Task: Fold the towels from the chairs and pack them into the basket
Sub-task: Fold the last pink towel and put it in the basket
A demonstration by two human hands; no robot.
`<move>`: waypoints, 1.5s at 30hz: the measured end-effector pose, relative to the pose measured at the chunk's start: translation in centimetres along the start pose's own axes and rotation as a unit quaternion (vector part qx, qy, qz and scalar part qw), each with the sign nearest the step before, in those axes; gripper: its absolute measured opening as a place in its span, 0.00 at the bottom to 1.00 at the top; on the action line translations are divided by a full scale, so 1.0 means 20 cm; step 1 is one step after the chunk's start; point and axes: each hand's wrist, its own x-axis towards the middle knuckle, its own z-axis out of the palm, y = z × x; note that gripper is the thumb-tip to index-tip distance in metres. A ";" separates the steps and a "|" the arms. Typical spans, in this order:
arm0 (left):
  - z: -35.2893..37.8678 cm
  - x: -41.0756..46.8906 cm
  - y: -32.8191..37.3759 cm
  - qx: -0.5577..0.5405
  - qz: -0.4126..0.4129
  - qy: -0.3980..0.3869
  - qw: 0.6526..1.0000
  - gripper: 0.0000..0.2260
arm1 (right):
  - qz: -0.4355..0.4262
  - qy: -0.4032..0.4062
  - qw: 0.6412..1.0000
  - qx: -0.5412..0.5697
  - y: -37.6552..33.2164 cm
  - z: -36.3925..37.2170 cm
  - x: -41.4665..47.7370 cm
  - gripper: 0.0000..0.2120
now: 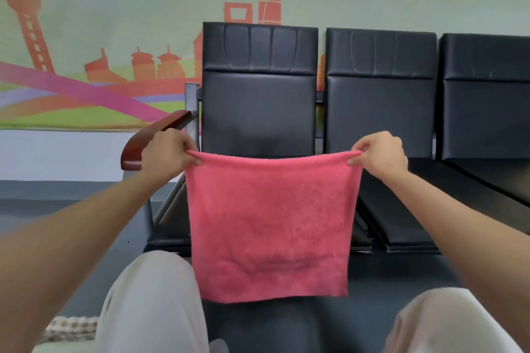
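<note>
Pink towel (269,223) hangs from left hand (167,152) and right hand (380,153), hiding seat (167,242).

Matt, nubby terry-cloth towel (269,223); smooth black leatherette chairs (259,112); glossy varnished wood armrest (149,140).

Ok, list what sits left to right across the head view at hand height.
In order: left hand → pink towel → right hand → rightmost black chair.
</note>
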 end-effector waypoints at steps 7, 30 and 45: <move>0.37 0.22 -0.10 -0.240 -0.133 -0.016 0.962 0.04 | 0.036 -0.021 0.991 0.129 0.17 0.36 0.27 0.07; 0.99 0.42 -0.16 -0.014 0.104 -0.254 0.961 0.11 | -0.164 -0.218 0.960 -0.063 0.34 0.97 0.55 0.14; 0.65 -0.06 -0.23 0.042 0.194 -0.383 0.902 0.12 | -0.208 -0.424 0.866 -0.164 0.39 0.58 0.04 0.18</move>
